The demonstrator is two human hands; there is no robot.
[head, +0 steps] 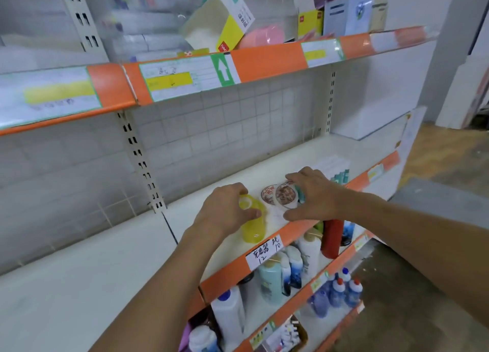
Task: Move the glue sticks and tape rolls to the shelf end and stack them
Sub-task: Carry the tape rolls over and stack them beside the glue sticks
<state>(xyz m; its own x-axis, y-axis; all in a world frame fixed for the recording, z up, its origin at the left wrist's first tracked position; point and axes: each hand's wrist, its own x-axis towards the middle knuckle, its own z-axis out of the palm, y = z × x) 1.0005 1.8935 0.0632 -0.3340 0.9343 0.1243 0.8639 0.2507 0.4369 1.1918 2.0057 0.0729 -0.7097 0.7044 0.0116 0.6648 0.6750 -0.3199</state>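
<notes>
Orange strip (267, 248) along the front edge of the white shelf (111, 267) carries a handwritten paper label (264, 251); I read the numbers "12" and "10" on it, and the characters beside them are not clear to me. On the upper shelf a tilted white and yellow box (219, 21) has printing too blurred to read.

Just behind that label, my left hand (225, 214) holds yellow translucent tape rolls (251, 219), lying in a row on the shelf; the fingers (251, 214) curl around the far end. Right of the label, my right hand (312, 195) has its fingers spread over two rolls with a brown and white pattern (279, 196), and something teal (300, 194) is under the palm; I cannot tell what. Beyond it lie white and teal packs (336, 170). Left of the label the shelf is bare, also toward its far end.
</notes>
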